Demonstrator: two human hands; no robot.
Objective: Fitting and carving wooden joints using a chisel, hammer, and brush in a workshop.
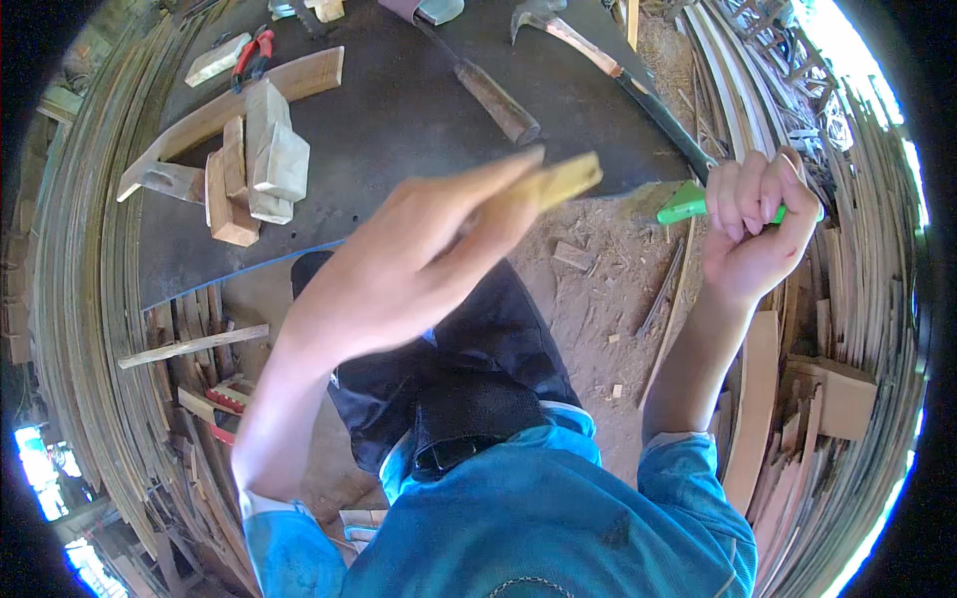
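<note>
My left hand (409, 254) is raised over the near edge of the dark table, slightly smeared by motion. Its thumb and fingers pinch a small yellowish piece (570, 181), apparently wood. Over to the right, my right hand (755, 214) is closed round the handle of a green-handled brush (682, 204). The brush's brownish end points left, toward the yellowish piece, with a gap between them. Just beyond my right hand lies the handle end of a claw hammer (623, 80).
On the table (399, 110) lie a wooden-handled chisel (498, 100), red-handled pliers (253, 58), a curved wooden piece (299, 75) and several wood blocks (277, 159). Long boards (90, 249) are stacked on both sides. Wood scraps (573, 254) litter the floor.
</note>
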